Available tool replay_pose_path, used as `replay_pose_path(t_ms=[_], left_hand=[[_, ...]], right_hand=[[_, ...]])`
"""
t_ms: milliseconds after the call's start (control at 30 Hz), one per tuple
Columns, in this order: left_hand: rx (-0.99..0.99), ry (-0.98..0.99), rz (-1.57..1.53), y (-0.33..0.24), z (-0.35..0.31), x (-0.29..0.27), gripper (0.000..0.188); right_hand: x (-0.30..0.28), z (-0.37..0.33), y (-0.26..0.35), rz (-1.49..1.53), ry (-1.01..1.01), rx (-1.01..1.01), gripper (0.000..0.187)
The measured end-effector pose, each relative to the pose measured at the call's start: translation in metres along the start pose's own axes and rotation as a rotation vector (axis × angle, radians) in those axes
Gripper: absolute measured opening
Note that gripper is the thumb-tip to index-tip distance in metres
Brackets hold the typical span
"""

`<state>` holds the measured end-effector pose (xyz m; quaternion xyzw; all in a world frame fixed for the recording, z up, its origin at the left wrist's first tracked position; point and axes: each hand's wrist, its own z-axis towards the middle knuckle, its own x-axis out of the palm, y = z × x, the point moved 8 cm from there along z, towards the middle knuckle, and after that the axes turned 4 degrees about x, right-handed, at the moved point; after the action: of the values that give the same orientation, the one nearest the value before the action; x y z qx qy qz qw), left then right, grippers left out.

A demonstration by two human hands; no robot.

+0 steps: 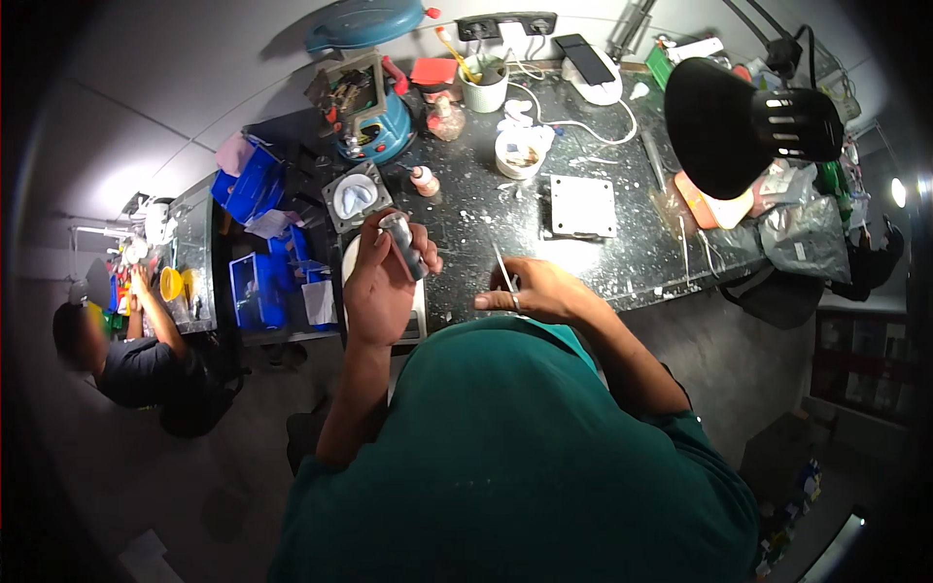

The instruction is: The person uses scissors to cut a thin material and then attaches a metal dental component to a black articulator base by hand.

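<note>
Left hand: turning its palm up, these fingers curling around a grey cylinder, the hand holding it tilted above the near edge of the desk.
Right hand: being at three o'clock from the left, this hand is pinching a thin tool, whose end is pointing toward eleven o'clock.
Gap: the cylinder and the tool are staying well apart.
Flask: at eleven o'clock from the left hand, a metal flask is holding a pale cast.
Bottle: a small pink bottle is standing just short of one o'clock from the left hand.
Block: at one o'clock from the right hand, a square metal block is lying flat.
Tub: near twelve o'clock from the right hand, a white tub is standing.
Lamp: between one and two o'clock from the right hand, a black lamp is hanging over the desk.
Bins: blue bins are sitting at nine o'clock from the left hand.
Co-worker: beyond the bins, a person is sitting, both arms reaching forward.
</note>
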<state>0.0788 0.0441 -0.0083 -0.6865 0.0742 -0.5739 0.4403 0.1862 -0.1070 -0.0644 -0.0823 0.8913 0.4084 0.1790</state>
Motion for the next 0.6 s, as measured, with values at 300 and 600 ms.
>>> replay_pose_path(t_ms=[300, 600], left_hand=[[0.236, -0.031, 0.179, -0.017, 0.008, 0.0, 0.031], [0.204, -0.034, 0.197, -0.023, 0.005, -0.009, 0.022]], right_hand=[[0.023, 0.001, -0.02, 0.055, 0.025, 0.007, 0.066], [0.025, -0.002, -0.006, 0.009, 0.052, -0.032, 0.07]])
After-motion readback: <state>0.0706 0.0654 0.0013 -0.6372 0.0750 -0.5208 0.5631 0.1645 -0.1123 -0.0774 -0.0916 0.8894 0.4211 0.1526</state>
